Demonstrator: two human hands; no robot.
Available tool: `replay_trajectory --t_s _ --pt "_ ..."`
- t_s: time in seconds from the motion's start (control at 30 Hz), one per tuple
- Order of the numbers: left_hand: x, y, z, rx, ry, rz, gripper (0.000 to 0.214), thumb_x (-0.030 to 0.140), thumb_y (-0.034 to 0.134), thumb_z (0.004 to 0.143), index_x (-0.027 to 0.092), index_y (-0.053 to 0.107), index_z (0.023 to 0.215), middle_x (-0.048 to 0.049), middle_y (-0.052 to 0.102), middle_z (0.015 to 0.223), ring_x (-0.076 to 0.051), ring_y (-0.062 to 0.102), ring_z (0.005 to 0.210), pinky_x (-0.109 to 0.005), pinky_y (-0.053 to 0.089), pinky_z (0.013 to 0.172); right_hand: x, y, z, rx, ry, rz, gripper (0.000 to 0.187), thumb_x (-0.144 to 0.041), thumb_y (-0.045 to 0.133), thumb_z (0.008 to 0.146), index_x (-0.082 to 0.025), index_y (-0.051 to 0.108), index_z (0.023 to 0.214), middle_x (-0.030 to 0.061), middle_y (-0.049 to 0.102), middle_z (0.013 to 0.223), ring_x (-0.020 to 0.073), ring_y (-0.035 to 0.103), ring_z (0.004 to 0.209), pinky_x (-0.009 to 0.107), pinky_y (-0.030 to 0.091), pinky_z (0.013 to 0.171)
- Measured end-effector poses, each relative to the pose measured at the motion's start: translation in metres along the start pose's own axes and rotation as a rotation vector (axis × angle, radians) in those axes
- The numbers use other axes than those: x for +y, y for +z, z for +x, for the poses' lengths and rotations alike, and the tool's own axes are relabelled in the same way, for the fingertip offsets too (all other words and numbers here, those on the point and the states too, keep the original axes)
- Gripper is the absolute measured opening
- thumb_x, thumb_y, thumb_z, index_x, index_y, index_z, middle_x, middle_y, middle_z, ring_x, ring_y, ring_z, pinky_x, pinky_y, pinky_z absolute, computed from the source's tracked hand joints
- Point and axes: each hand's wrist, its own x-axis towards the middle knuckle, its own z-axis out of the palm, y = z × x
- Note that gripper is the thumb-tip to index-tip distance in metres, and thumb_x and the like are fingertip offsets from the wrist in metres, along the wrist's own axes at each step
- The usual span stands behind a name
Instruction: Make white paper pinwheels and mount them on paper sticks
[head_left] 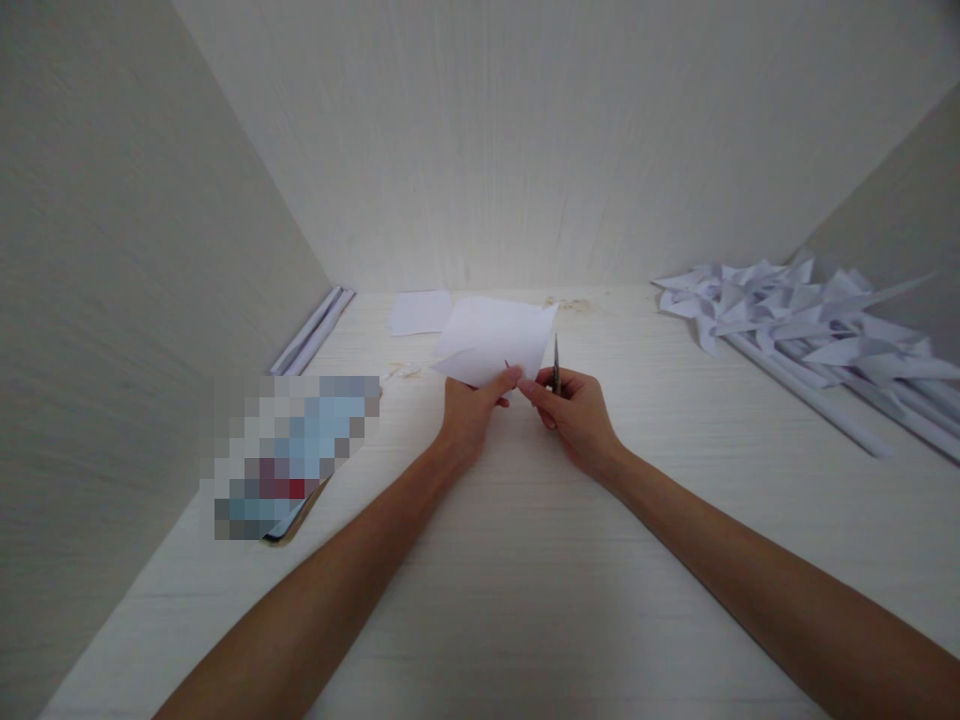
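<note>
Left hand [469, 415], thumb and fingers pinched shut on the near edge of a white paper sheet [495, 335], lifted just above the table [525, 580], towards the back wall. Right hand [574, 415], fingers curled closed around scissors [556, 365], blades pointing up and away, just beside the sheet's right edge; contact between blades and sheet not discernible. Behind the sheet, a smaller paper piece [420, 312] flat on the table. At far right, pile of folded paper shapes [787, 310] with rolled paper sticks [825, 405] beneath. Along the left wall, two more sticks [311, 330]; nearer, a flat blurred object [292, 450].
</note>
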Motion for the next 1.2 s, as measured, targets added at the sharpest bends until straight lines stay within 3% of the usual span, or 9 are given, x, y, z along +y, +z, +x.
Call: replay_trajectory --t_s 1.2 --pt "-0.0007 -0.0013 0.001 -0.026 -0.02 -0.043 0.023 0.026 0.074 0.047 0.015 0.063 0.064 0.0005 0.063 0.063 -0.008 0.052 0.052 -0.019 0.035 0.042 -0.0011 0.0002 0.0005 0.001 -0.003 0.011 0.024 -0.032 0.068 0.06 -0.015 0.052 0.055 -0.0079 0.039 0.039 0.0031 0.029 0.034 0.019 0.016 0.034"
